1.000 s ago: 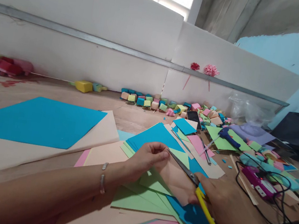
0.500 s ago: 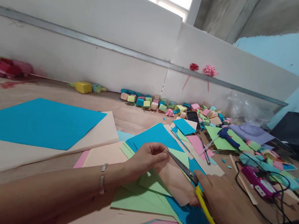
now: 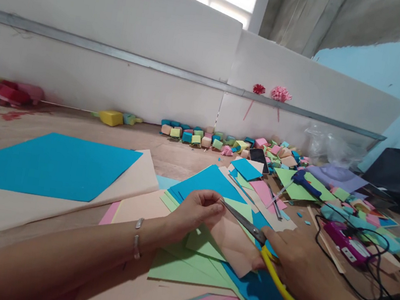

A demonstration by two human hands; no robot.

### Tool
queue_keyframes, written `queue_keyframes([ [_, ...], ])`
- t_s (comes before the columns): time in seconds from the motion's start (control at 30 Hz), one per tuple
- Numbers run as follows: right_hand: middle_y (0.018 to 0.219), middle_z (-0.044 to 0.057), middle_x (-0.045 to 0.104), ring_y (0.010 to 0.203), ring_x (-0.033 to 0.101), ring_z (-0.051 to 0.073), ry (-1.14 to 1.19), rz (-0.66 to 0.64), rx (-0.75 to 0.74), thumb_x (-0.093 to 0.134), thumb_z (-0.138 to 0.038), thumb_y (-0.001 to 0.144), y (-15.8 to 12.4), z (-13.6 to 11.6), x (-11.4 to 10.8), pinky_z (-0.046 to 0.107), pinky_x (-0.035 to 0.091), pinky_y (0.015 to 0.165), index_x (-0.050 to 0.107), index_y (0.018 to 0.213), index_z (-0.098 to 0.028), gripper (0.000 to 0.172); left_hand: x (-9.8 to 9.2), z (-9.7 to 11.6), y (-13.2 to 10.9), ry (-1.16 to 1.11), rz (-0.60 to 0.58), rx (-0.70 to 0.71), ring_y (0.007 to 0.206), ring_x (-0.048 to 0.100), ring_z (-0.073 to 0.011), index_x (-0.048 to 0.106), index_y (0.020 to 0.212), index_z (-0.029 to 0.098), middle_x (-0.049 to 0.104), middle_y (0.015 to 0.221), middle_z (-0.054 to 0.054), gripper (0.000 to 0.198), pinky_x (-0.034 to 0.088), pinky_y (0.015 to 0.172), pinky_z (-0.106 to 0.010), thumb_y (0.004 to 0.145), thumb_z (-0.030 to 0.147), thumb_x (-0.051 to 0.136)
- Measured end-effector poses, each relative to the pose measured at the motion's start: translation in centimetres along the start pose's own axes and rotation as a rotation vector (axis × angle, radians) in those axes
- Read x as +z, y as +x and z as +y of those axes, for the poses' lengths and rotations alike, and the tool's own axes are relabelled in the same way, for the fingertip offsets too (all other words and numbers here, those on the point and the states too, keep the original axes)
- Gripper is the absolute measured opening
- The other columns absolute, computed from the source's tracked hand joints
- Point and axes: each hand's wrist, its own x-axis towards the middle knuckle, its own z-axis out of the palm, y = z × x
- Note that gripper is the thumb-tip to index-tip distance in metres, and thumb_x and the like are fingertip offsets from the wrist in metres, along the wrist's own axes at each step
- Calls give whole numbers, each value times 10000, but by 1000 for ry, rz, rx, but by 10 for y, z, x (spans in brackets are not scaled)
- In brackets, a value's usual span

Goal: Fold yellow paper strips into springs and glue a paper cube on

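Observation:
My left hand (image 3: 196, 212) is closed, its thumb and forefinger pinching a corner of a peach paper (image 3: 233, 240). The scissors (image 3: 272, 268), with grey blades and yellow handles, are held in my right hand (image 3: 298, 257), whose fingers wrap the handles. The blades lie along the peach paper's upper edge, their tip at my left fingertips. Beneath both hands are stacked green sheets (image 3: 182, 267) and blue sheets (image 3: 214, 179).
A large blue sheet (image 3: 51, 165) lies at the left. Small folded paper blocks (image 3: 187, 137) line the wall. To the right are a glue gun (image 3: 306, 182), a phone (image 3: 259, 159) and a purple power strip (image 3: 347, 244) with black cables.
The scissors and my right hand have shifted very slightly, and the yellow handle shows a little more. My left hand keeps its pinch in nearly the same place.

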Motion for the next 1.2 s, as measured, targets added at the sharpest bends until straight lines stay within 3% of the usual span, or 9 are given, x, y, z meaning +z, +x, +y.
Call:
queue_keyframes([
  [0.17, 682, 73, 652, 657, 593, 225, 45, 36, 10, 576, -382, 868, 2, 0, 0, 315, 363, 611, 650, 1030, -160, 285, 0, -1, -1, 15, 1, -15, 627, 496, -95, 648, 746, 137, 594, 705, -7, 264, 347, 582, -221, 675, 349, 788],
  [0.43, 786, 76, 688, 695, 620, 226, 164, 37, 11, 576, -380, 861, -3, 15, 11, 308, 438, 632, 577, 1201, -174, 398, 1, 1, -1, 41, 1, 0, 606, 492, -94, 644, 719, 137, 587, 682, -12, 253, 348, 562, -221, 693, 353, 773],
  [0.57, 834, 89, 699, 720, 649, 234, 215, 65, 76, 585, -360, 850, -6, 24, 8, 309, 473, 611, 579, 1189, -167, 390, 2, 3, -2, 23, 16, 12, 617, 513, -101, 657, 722, 135, 608, 697, -26, 243, 364, 557, -219, 697, 349, 769],
  [0.67, 888, 79, 707, 737, 656, 197, 404, 98, 152, 549, -284, 865, -1, 29, -2, 264, 487, 602, 588, 1174, -179, 329, 3, 5, -3, 48, 7, -10, 589, 503, -93, 665, 720, 131, 592, 664, -15, 263, 355, 538, -214, 689, 366, 778],
  [0.77, 934, 43, 700, 711, 630, 141, 653, 159, 222, 538, -191, 828, 21, 26, -15, 208, 474, 588, 575, 1235, -214, 410, 3, 6, -5, 55, -22, -34, 547, 475, -78, 663, 714, 124, 563, 615, 3, 287, 342, 523, -207, 679, 380, 789],
  [0.9, 917, 15, 673, 650, 554, 90, 874, 251, 140, 526, -106, 725, 71, 9, -25, 179, 445, 582, 591, 1260, -211, 549, 2, 4, -6, 39, -66, -63, 585, 514, -94, 658, 724, 119, 595, 658, -15, 284, 370, 551, -208, 692, 372, 783],
  [1.03, 801, 4, 666, 611, 532, 87, 947, 216, 53, 568, -135, 693, 110, -9, -19, 186, 421, 567, 652, 1160, -163, 475, 2, 4, -6, -2, -107, -85, 597, 532, -102, 653, 740, 123, 621, 713, -31, 234, 391, 562, -212, 689, 317, 774],
  [1.2, 717, -14, 647, 601, 540, 98, 941, 248, 103, 595, -113, 661, 121, -3, -10, 194, 410, 561, 684, 1110, -181, 463, 3, 6, -4, -30, -33, -110, 547, 519, -93, 642, 723, 123, 597, 652, -18, 259, 374, 521, -206, 647, 321, 791],
])
